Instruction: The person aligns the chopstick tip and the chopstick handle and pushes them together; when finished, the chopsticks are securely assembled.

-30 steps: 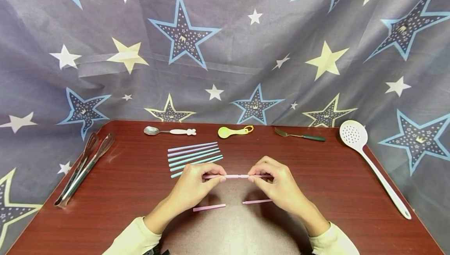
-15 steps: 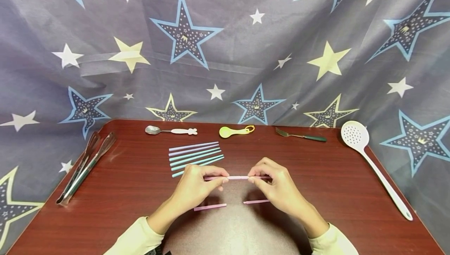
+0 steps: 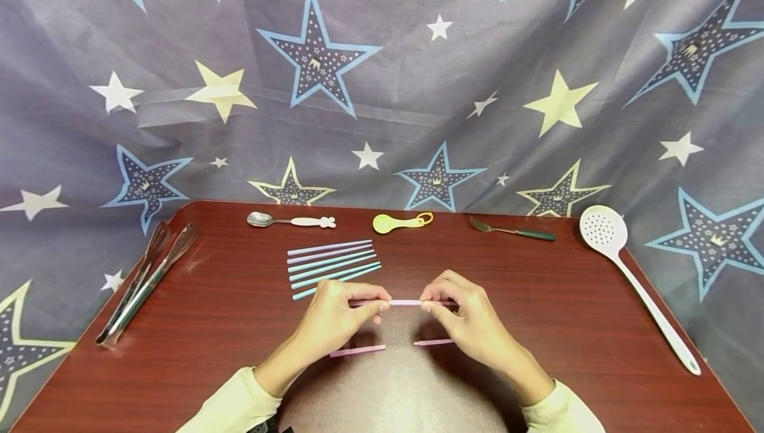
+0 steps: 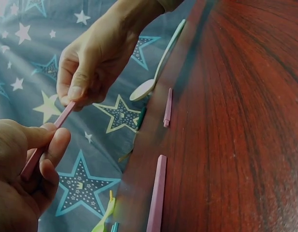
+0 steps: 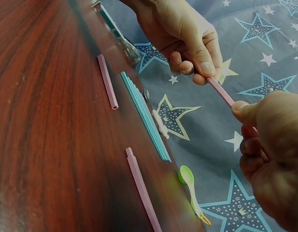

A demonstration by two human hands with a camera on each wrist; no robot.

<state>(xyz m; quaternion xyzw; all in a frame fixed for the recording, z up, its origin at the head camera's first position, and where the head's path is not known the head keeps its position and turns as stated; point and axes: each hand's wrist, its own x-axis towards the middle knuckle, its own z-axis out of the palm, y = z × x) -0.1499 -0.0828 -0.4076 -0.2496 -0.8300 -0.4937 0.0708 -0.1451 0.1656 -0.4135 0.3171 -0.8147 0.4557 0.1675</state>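
Note:
In the head view both hands hold one slim pink chopstick (image 3: 405,303) level above the middle of the table, one hand at each side. My left hand (image 3: 334,313) pinches its left part between thumb and fingers. The right hand (image 3: 468,313) pinches the right part the same way. Between the fingertips the stick runs as one straight line, also in the right wrist view, where the chopstick (image 5: 220,91) spans both hands. Below lie two pink chopstick halves: a left half (image 3: 358,351) with a hollow end and a right half (image 3: 432,342) with a narrow plug end.
Several blue and purple chopstick pieces (image 3: 331,260) lie behind the left hand. Along the back are a spoon (image 3: 304,222), a yellow-green measuring spoon (image 3: 400,223) and a fork (image 3: 513,231). Metal tongs (image 3: 146,284) lie left, a white skimmer (image 3: 638,287) right.
A notch in the held chopstick, visible between the fingertips one second ago, has closed up. The hands have come slightly closer together; the pieces on the table stay put.

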